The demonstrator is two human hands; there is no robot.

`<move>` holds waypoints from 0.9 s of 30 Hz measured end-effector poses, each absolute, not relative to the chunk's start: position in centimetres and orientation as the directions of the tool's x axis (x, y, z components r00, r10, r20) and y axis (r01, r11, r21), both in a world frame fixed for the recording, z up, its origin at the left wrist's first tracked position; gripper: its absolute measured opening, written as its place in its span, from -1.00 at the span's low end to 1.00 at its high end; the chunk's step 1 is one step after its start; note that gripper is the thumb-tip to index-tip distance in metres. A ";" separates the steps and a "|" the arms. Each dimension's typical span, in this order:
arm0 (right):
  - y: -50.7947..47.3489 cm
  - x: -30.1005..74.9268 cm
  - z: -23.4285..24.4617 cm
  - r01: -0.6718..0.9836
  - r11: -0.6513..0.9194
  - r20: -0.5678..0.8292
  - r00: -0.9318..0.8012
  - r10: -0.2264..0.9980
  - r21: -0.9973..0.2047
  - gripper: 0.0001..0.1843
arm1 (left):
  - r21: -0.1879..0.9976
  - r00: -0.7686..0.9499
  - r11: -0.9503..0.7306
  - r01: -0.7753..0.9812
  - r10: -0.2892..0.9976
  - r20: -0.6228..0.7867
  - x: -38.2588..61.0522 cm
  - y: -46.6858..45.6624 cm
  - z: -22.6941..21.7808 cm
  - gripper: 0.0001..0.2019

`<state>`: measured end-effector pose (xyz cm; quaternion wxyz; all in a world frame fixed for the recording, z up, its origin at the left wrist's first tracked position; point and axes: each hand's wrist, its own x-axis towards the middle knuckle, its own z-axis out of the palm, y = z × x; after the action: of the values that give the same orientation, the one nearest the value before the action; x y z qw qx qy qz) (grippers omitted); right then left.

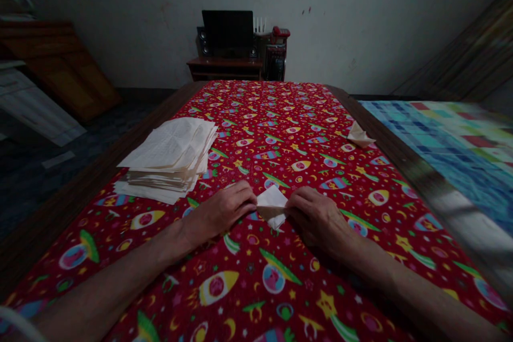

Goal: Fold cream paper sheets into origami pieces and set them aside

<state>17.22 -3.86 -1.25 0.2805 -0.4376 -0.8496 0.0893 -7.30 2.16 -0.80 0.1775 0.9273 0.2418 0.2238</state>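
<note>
Between my two hands is a small piece of folded white paper [273, 204], creased into a diamond-like shape. My left hand [236, 202] pinches its left corner, fingers curled together. At the right corner, my right hand [315, 211] grips the paper the same way, thumb hidden from view. Left of my hands lies a loose stack of square paper sheets [170, 152], off-white with uneven edges. A separate folded paper piece [359, 135] stands near the right edge of the table.
A red cloth [276, 133] with rocket and star prints covers the table, whose dark wooden edge [372, 144] shows at the right. A monitor [228, 32] with speakers stands by the far wall. A colourful checked mat [449, 139] lies to the right.
</note>
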 end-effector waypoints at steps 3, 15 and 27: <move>-4.0 17.2 -1.3 0.704 0.588 0.388 -0.452 0.803 -0.398 -0.84 | 0.361 0.809 -0.851 0.382 0.497 0.313 -7.3 2.1 -0.4 -0.87; -3.8 17.7 -1.1 0.738 0.561 0.372 -0.434 0.820 -0.375 -0.86 | 0.427 0.774 -0.829 0.360 0.521 0.359 -7.0 2.1 -0.3 -0.86; -3.7 17.4 -0.9 0.780 0.479 0.349 -0.354 0.868 -0.402 -0.70 | 0.490 0.584 -0.658 0.571 0.746 0.321 -5.5 1.2 -0.3 -0.85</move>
<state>17.40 -3.74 -0.86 0.2642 -0.5034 -0.8184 0.0833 -5.54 1.22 -0.27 0.1696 0.8735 0.3769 0.2571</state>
